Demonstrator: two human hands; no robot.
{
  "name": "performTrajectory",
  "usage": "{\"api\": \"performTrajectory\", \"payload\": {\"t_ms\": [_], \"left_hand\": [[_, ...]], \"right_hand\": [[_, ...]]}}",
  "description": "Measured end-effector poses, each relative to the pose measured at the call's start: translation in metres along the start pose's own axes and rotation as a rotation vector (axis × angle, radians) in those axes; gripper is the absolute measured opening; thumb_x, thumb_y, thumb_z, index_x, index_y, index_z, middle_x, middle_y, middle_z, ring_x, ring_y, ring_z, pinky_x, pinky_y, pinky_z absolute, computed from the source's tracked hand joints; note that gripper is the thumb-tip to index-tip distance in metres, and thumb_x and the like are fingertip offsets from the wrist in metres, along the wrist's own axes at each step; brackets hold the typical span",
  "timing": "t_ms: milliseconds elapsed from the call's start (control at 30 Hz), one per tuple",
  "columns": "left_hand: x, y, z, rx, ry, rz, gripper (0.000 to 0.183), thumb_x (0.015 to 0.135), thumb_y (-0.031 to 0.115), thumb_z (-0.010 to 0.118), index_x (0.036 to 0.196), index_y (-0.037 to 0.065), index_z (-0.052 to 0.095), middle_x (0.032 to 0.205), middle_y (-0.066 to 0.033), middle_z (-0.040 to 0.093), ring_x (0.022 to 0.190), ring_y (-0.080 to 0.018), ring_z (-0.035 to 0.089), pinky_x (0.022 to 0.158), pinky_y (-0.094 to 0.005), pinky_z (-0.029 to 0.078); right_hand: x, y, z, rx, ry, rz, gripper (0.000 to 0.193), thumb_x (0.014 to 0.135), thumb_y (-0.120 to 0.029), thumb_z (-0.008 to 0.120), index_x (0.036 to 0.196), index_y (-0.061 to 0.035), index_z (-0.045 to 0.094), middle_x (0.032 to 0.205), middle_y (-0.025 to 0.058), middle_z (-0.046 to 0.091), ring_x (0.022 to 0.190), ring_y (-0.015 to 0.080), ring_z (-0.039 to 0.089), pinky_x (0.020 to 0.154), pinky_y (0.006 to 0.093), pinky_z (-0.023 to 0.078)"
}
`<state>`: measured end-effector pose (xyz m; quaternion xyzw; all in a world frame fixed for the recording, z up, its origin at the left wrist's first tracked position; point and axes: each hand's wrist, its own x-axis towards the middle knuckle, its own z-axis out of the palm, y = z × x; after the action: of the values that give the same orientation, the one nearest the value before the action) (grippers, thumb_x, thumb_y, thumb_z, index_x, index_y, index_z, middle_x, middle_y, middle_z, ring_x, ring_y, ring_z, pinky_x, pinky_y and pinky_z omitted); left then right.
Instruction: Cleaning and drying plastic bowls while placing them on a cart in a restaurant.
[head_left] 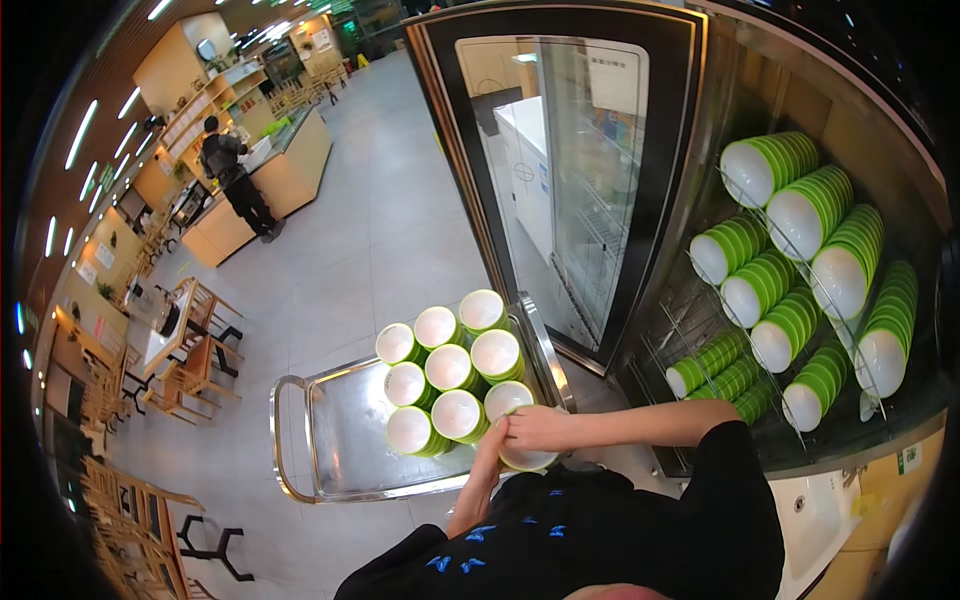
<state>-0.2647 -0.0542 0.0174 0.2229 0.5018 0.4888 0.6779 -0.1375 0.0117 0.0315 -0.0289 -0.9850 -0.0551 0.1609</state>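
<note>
Several stacks of bowls, green outside and white inside, stand upright on a metal cart [340, 425]. At the cart's near right corner, my right hand [535, 428] reaches across from the right, its fingers closed at the rim of a bowl stack [527, 460]. My left hand [485, 465] comes up from below along the left side of that same stack, and its fingertips meet the right hand's. Both hands partly cover the stack, so the exact grip is hard to see. Just beyond them is another bowl stack [507, 398].
On the right, a tall cabinet holds more green bowl stacks [745, 300] lying sideways on wire racks [690, 345]. Its glass door [590, 180] stands open beyond the cart. A white sink [810, 520] is at lower right. Wooden chairs [205, 365] and a person [230, 175] at a counter are far left.
</note>
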Motion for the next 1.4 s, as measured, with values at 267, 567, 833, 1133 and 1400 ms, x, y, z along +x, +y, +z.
{"api": "performTrajectory", "payload": {"t_ms": [267, 567, 833, 1133, 1400], "left_hand": [[-0.007, 0.005, 0.007, 0.966, 0.421, 0.434, 0.046, 0.071, 0.035, 0.054, 0.11, 0.014, 0.043, 0.092, -0.0188, 0.047, 0.083, -0.0303, 0.047, 0.072, -0.0367, 0.038], [0.004, 0.001, -0.022, -0.223, 0.196, 0.398, 0.04, 0.075, 0.015, 0.049, 0.112, 0.006, 0.036, 0.1, -0.0141, 0.047, 0.092, -0.0261, 0.046, 0.077, -0.0347, 0.039], [-0.033, 0.019, 0.017, -0.617, -0.125, -0.265, 0.037, 0.079, 0.03, 0.038, 0.108, 0.007, 0.038, 0.095, -0.0104, 0.05, 0.078, -0.0206, 0.054, 0.049, -0.0288, 0.048], [-0.009, 0.009, 0.009, -0.53, -0.34, -0.194, 0.034, 0.08, 0.029, 0.038, 0.106, 0.007, 0.039, 0.091, -0.0091, 0.051, 0.073, -0.0184, 0.054, 0.046, -0.0263, 0.045], [0.02, 0.0, 0.002, -0.434, -0.602, -0.161, 0.031, 0.08, 0.028, 0.037, 0.104, 0.007, 0.04, 0.087, -0.0079, 0.051, 0.068, -0.0162, 0.054, 0.043, -0.0239, 0.043]], "right_hand": [[0.024, -0.033, 0.022, 0.678, -0.042, 0.808, 0.032, 0.072, -0.022, 0.046, 0.096, -0.0008, 0.048, 0.096, 0.0146, 0.049, 0.091, 0.0258, 0.045, 0.08, 0.0344, 0.034], [0.008, -0.024, -0.067, 1.259, -0.202, 0.72, 0.021, 0.076, -0.02, 0.045, 0.088, -0.0041, 0.051, 0.082, 0.0103, 0.052, 0.071, 0.0205, 0.051, 0.058, 0.0254, 0.039], [0.02, -0.055, -0.097, 0.202, 0.473, 0.68, 0.031, 0.065, -0.017, 0.052, 0.095, -0.0131, 0.052, 0.1, 0.0041, 0.047, 0.091, 0.0193, 0.045, 0.077, 0.0402, 0.033], [0.018, -0.028, -0.095, 0.469, 0.54, 0.635, 0.023, 0.07, -0.018, 0.049, 0.091, -0.0072, 0.054, 0.089, 0.0089, 0.052, 0.083, 0.0233, 0.049, 0.075, 0.034, 0.037], [0.005, -0.025, -0.073, 2.521, 0.87, 0.837, 0.021, 0.079, -0.018, 0.043, 0.092, -0.0034, 0.05, 0.082, 0.0038, 0.055, 0.074, 0.0085, 0.052, 0.067, 0.0215, 0.042]]}}
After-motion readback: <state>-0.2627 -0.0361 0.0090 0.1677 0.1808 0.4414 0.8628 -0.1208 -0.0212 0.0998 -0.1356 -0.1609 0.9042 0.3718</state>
